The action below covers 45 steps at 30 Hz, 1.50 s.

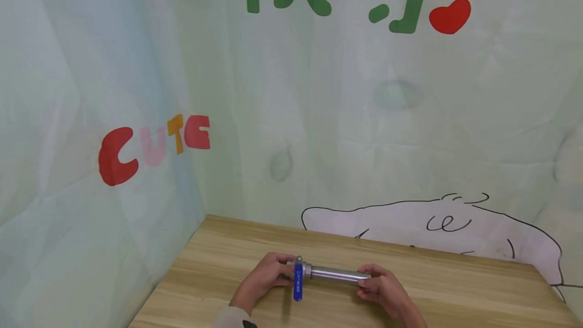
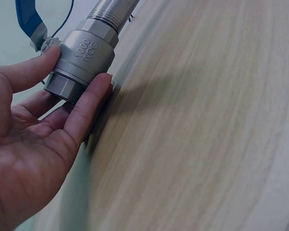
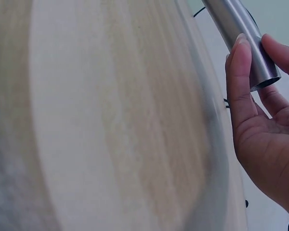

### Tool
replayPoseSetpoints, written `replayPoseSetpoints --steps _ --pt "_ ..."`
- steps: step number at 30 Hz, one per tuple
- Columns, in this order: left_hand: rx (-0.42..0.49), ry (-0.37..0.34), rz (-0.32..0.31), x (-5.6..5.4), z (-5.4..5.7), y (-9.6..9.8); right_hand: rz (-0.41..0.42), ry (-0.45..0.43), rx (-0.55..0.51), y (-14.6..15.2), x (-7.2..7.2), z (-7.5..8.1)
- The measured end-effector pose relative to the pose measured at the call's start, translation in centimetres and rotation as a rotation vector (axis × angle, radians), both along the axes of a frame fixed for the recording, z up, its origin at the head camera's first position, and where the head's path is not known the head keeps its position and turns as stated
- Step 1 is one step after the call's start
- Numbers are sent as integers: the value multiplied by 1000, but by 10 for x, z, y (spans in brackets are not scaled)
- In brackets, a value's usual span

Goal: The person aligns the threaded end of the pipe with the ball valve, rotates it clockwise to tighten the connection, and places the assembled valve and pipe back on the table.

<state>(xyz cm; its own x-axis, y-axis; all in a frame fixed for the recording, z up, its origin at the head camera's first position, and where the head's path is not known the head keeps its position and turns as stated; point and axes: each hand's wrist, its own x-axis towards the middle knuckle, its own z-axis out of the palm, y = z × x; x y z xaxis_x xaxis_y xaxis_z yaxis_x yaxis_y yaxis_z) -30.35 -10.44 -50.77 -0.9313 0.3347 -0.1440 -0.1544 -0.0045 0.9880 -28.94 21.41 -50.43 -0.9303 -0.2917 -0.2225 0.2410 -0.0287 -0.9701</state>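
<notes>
A steel ball valve (image 2: 84, 53) marked "1000 WOG" has a blue lever handle (image 1: 298, 282) that points toward the person in the head view. Joined to the valve is a plain steel pipe (image 1: 339, 275), with some thread showing at the joint in the left wrist view. My left hand (image 1: 269, 276) grips the valve body between thumb and fingers. At the other end, my right hand (image 1: 384, 290) holds the pipe near its open end (image 3: 267, 83). Valve and pipe lie roughly level, held above the table; a shadow falls below them.
The wood-grain table (image 1: 218, 252) spreads beneath both hands. Behind it and at the left hang pale printed cloth walls (image 1: 319, 140), with coloured letters (image 1: 155, 148) on the left side. The cloth meets the table's back edge.
</notes>
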Motion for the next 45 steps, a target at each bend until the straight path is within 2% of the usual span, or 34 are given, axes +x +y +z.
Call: replayPoseSetpoints --steps 24,37,45 --pt "-5 1 -3 0 1 1 11 -20 33 2 -3 -7" --pt "-5 19 -13 -2 -1 3 43 33 3 6 -3 -8" --pt "-24 11 -7 -2 -2 2 47 26 1 4 -3 -7"
